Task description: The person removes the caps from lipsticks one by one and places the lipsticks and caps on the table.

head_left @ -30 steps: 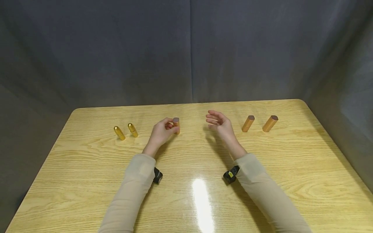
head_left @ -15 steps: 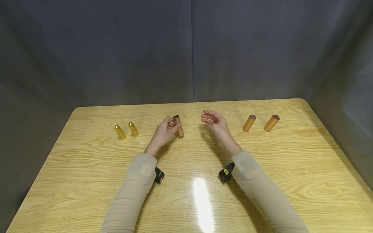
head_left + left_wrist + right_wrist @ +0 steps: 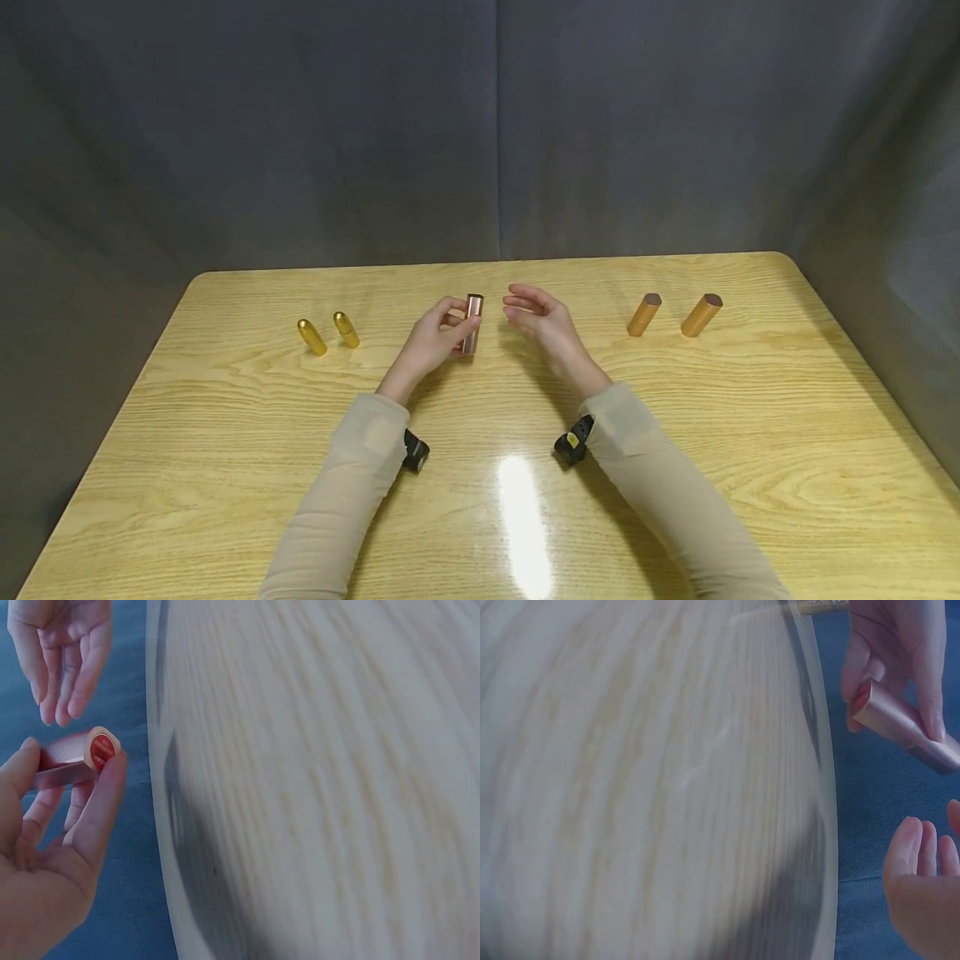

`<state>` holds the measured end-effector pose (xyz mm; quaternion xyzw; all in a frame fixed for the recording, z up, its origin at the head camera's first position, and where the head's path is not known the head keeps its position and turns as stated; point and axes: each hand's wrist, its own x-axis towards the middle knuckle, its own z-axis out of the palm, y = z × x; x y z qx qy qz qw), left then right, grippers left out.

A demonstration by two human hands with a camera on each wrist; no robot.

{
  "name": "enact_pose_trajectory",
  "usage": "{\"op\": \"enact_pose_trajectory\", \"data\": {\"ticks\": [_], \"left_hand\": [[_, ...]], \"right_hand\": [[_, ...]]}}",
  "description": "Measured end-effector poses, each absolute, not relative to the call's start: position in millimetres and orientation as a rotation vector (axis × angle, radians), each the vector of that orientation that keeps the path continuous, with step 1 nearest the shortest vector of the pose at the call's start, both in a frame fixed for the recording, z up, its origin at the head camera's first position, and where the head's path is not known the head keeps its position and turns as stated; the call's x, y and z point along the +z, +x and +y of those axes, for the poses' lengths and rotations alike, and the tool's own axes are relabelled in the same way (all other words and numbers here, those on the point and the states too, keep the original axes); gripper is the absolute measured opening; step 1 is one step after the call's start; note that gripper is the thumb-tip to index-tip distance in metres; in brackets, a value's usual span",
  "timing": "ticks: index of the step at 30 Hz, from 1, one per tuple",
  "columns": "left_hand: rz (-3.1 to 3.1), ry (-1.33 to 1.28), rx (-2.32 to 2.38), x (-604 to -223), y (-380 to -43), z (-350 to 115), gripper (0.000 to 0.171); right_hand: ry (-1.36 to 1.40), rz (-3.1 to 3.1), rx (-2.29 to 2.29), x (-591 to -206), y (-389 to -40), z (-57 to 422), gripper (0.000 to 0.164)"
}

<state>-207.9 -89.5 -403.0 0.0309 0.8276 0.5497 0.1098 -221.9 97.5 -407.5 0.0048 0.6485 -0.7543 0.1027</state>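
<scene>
My left hand (image 3: 435,337) pinches a rose-gold tube (image 3: 472,322) upright above the middle of the wooden table (image 3: 480,467); the same tube (image 3: 75,757) sits between thumb and fingers in the left wrist view, and the tube (image 3: 904,724) shows a red end in the right wrist view. My right hand (image 3: 543,321) hovers just right of it, fingers relaxed and holding nothing, a short gap from the tube. Two gold bullet-shaped pieces (image 3: 312,337) (image 3: 346,329) lie at the left. Two gold tubes (image 3: 643,314) (image 3: 701,315) lie at the right.
A dark grey curtain (image 3: 480,125) closes off the back and sides. The table's far edge (image 3: 480,265) runs just behind the hands. Black wrist cameras (image 3: 415,451) (image 3: 570,440) sit under both sleeves.
My left hand has lifted the rose-gold tube and carried it rightward toward the centre. My right hand has drifted left toward it, staying open.
</scene>
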Motion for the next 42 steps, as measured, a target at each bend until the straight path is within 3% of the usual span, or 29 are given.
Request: {"op": "enact_pose_trajectory", "data": {"ticks": [8, 21, 24, 31, 42], "left_hand": [[2.4, 0.169, 1.576, -402, -207, -87, 0.042], [2.395, 0.127, 1.551, -399, -202, -83, 0.036], [2.386, 0.133, 1.576, -399, -201, -82, 0.037], [2.392, 0.205, 1.628, -397, -197, -76, 0.041], [2.296, 0.212, 1.71, -391, -190, -74, 0.042]], "right_hand": [[0.007, 1.821, -2.238, -410, -220, 91, 0.045], [-0.017, 1.79, -2.184, -412, -214, 90, 0.047], [0.002, 1.748, -2.211, -411, -212, 93, 0.043], [0.056, 1.63, -2.306, -403, -205, 95, 0.017], [0.167, 1.408, -2.446, -395, -198, 93, 0.019]]}}
